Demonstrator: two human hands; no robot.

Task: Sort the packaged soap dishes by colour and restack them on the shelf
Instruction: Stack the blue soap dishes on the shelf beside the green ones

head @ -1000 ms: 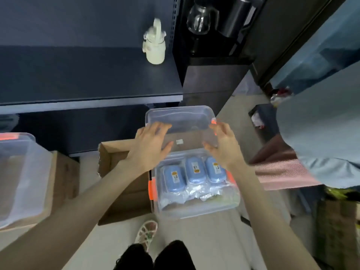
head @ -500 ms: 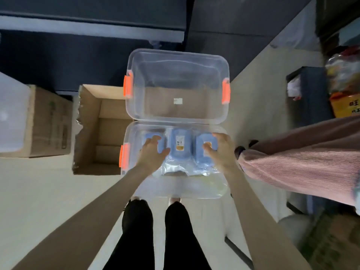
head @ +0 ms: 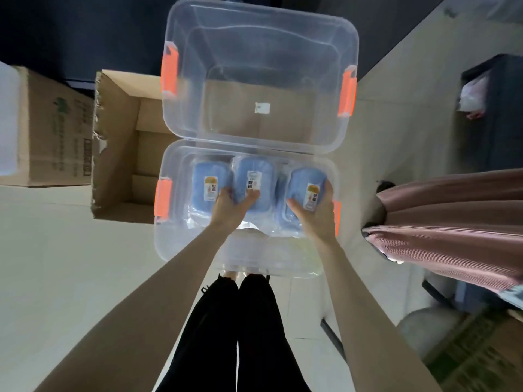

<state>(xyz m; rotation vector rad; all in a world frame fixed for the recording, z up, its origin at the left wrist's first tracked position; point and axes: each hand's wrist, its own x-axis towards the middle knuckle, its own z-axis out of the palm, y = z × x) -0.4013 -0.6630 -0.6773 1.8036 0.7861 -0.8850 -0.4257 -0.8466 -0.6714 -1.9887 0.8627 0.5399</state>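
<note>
Clear plastic storage bin (head: pixel 169 250) on pale floor (head: pixel 70 250). Its clear lid (head: pixel 254 52) is off the opening and lies tipped up just beyond the far rim. Orange latches (head: pixel 169 72): two on lid, two on bin.

Bin contents: three blue soap dishes in a row at the far end, each in clear wrap with a small label: left soap dish (head: pixel 202 179), middle soap dish (head: pixel 254 171), right soap dish (head: pixel 304 179). More clear wrapping beneath and in front of them, contents unclear.

Left hand (head: pixel 230 207) inside bin, fingers (head: pixel 225 193) tucked between left and middle dish, thumb on the middle dish's face, grasping it. Right hand (head: pixel 317 216) grasps the right soap dish, thumb on its left edge, fingers curled round its right edge. Both forearms reach straight down.

Beside bin, left: one open cardboard box (head: pixel 119 137); further left, one closed cardboard box (head: pixel 51 131). Second person's pink ribbed garment (head: pixel 452 222) at right.
</note>
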